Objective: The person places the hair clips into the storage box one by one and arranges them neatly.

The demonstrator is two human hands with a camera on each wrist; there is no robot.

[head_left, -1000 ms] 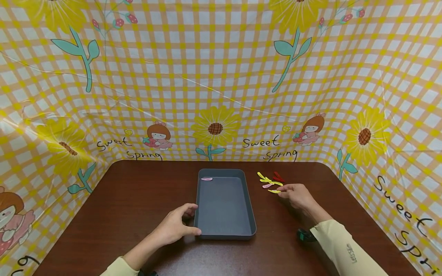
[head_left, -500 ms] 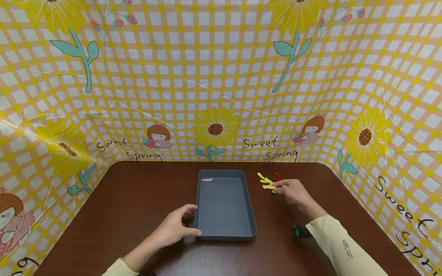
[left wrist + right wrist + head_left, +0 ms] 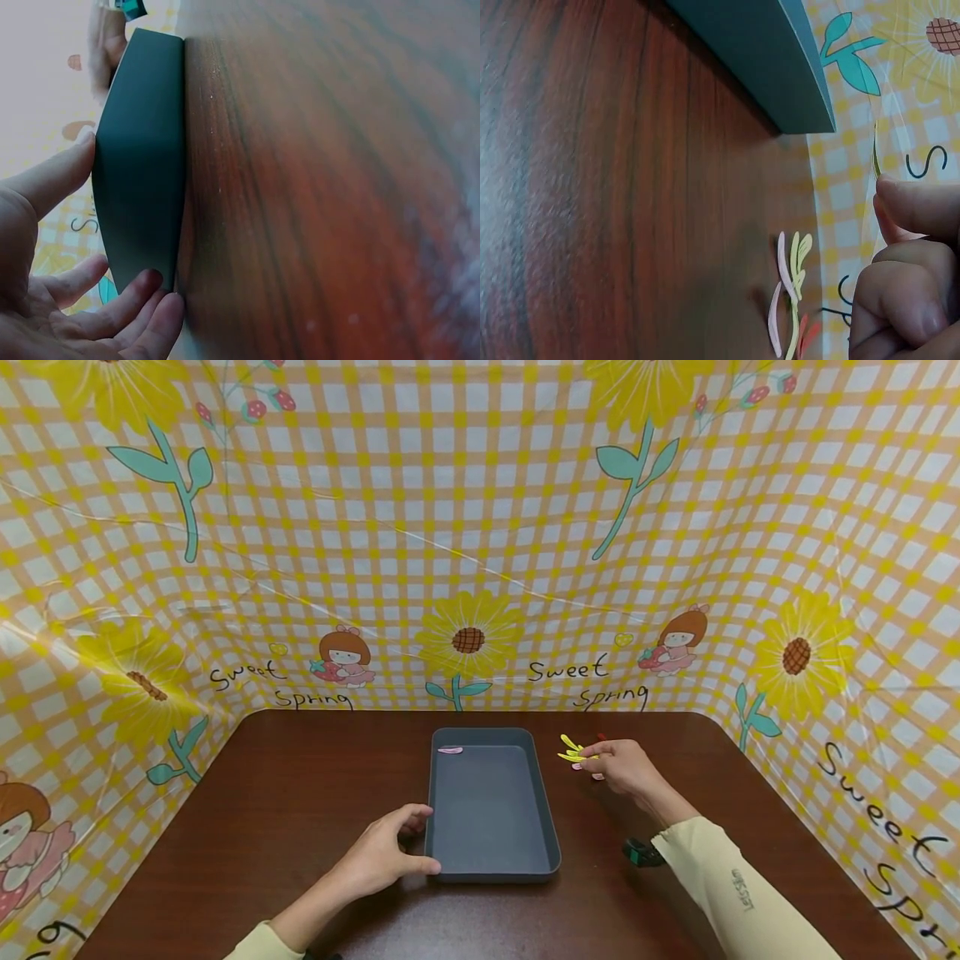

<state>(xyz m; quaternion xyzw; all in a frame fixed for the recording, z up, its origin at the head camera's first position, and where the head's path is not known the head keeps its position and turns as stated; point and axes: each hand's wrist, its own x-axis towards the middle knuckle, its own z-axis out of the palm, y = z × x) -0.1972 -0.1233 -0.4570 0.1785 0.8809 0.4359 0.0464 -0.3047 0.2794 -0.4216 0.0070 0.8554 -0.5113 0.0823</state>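
Note:
In the right wrist view, my right hand point(image 3: 622, 767) pinches a slim yellow snap hair clip point(image 3: 877, 154) between thumb and forefinger, held up off the table. Below it lies a small pile of hair clips: yellow ones point(image 3: 796, 259), pink ones point(image 3: 782, 259) and red point(image 3: 808, 334), partly hidden by the hand in the head view. My left hand point(image 3: 382, 852) rests against the left side of a dark grey tray point(image 3: 492, 810), thumb near its front corner and loosely bent fingers along the outer wall. One pink hair clip point(image 3: 450, 750) lies inside the tray's far left corner.
The tray and the pile stand on a dark brown wooden table point(image 3: 315, 768). A checked sunflower cloth point(image 3: 480, 527) rises behind the table and along both sides. A dark device point(image 3: 642, 852) sits at the right wrist.
My right hand has moved left and slightly away from me, carrying the yellow hair clip off the near side of the pile. The left hand and tray have stayed nearly still.

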